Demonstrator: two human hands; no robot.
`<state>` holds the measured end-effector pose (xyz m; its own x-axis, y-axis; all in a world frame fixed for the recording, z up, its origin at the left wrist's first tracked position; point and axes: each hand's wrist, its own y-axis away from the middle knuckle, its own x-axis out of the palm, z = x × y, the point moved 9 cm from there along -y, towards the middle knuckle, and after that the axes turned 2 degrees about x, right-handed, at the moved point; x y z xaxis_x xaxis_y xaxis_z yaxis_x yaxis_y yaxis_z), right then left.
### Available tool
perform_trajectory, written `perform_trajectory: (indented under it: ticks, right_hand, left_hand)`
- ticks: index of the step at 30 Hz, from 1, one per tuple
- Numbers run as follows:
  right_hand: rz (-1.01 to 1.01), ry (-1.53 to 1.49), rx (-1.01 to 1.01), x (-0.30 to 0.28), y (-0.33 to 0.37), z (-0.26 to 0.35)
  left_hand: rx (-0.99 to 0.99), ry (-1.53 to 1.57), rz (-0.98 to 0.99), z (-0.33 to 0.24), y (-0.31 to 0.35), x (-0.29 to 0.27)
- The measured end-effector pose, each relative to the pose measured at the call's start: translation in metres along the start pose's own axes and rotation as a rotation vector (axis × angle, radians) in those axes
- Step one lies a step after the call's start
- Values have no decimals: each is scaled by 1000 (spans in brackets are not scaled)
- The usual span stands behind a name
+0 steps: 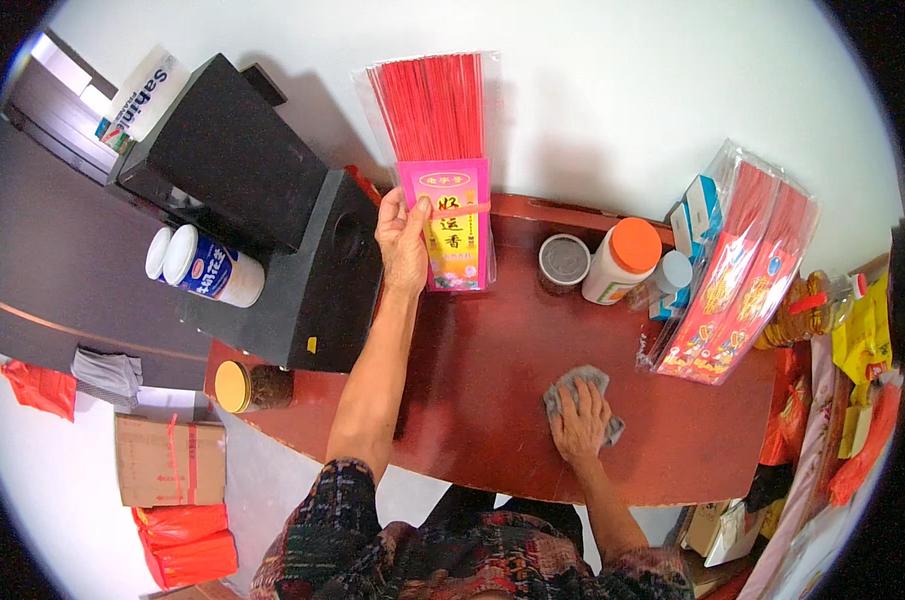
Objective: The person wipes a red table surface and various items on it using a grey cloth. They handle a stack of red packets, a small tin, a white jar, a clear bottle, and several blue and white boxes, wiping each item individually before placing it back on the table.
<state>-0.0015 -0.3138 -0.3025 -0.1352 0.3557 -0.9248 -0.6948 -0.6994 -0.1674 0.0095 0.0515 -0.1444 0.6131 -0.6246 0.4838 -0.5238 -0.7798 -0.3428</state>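
My left hand [403, 245] is closed on the left edge of a clear packet of red incense sticks [442, 110] with a pink and yellow label. The packet stands upright at the back of the red-brown table [492, 400], near the white wall. Toward the table's front right, my right hand [578, 420] lies with fingers spread on a grey cloth [584, 382], pressing it against the tabletop. The cloth is crumpled, and part of it is hidden under the palm.
Along the back right stand a dark-lidded jar [564, 262], an orange-lidded white bottle [622, 262] and more red incense packets [737, 275]. Black speaker-like boxes [272, 240] fill the left, carrying blue-and-white cans [212, 268]. A yellow-lidded jar [257, 387] sits at the left edge.
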Motion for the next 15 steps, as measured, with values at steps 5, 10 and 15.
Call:
perform_trajectory:
  ticks: [5,10,15]
  right_hand:
    - [-79,19,36,-8,15,-11]
    - [-62,13,49,-7,12,-13]
    - [-41,-5,61,-8,9,-12]
  left_hand:
    - [-47,86,-75,44,-31,-13]
    - [-13,128,-161,71,-52,-37]
    - [70,-220,-256,65,-50,-29]
